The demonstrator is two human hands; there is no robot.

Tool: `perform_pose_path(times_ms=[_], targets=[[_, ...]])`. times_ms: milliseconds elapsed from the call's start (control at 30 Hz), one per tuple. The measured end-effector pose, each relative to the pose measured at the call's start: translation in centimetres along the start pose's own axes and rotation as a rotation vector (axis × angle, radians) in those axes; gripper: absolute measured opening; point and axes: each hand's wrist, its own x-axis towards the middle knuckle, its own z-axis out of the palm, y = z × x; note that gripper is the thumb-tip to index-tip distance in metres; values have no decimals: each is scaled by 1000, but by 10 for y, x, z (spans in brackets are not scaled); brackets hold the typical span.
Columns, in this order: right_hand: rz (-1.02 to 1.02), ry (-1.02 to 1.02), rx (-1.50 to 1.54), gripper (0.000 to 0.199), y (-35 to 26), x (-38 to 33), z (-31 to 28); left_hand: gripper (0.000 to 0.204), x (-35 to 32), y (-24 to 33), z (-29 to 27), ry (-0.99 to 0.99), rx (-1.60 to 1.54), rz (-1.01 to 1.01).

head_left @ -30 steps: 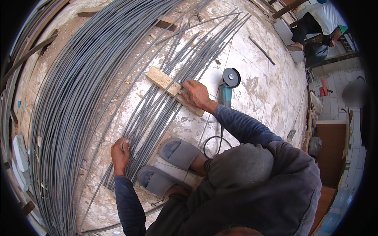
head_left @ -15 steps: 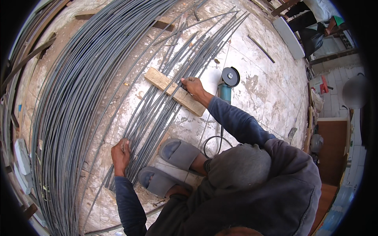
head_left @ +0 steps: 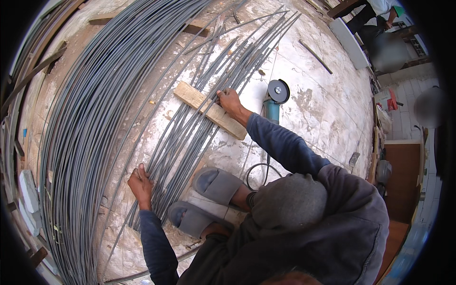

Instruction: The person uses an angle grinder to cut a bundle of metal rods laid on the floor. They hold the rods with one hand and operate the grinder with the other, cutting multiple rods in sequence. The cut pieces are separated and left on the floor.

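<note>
Thin grey steel rods (head_left: pixel 173 142) lie in a loose bundle on the pale tiled floor, left of my slippered feet. A rough wooden block (head_left: pixel 229 124) sits crosswise among them, with at least one rod running over its top. At the block, my right hand (head_left: pixel 231 105) is closed in a pinch on a steel rod. My left hand (head_left: pixel 140 186) is at the bundle's left side, index finger stretched out and thumb apart, with nothing visible in it. Right of the right hand lies a teal angle grinder (head_left: pixel 272 110) with a dark disc.
A large bundle of long steel rods (head_left: pixel 90 123) curves along the left. The grinder's black cord (head_left: pixel 249 176) loops near my feet. A short bar (head_left: pixel 316 57) lies at the upper right, near a white slab (head_left: pixel 349 42). Another person's hand (head_left: pixel 391 19) shows beyond it.
My left hand has shifted slightly left and its fingers have spread. The right hand stays by the block, its wrist moved slightly. The person at the upper right has moved.
</note>
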Motion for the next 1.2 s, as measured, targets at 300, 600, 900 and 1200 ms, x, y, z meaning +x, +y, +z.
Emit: perform_pose_path(times_ms=[300,600,900,1200], targets=[[-179,110,-389,35,6,3,9,80,2,-8,14,88,-129,-27],[3,-18,23,35,10,2,7,78,6,-15,7,84,-185,-65],[-67,56,155,78,7,0,2,61,5,-14,10,14,-122,-1],[22,-14,355,76,-18,-14,-2,61,4,-20,4,-54,44,168]])
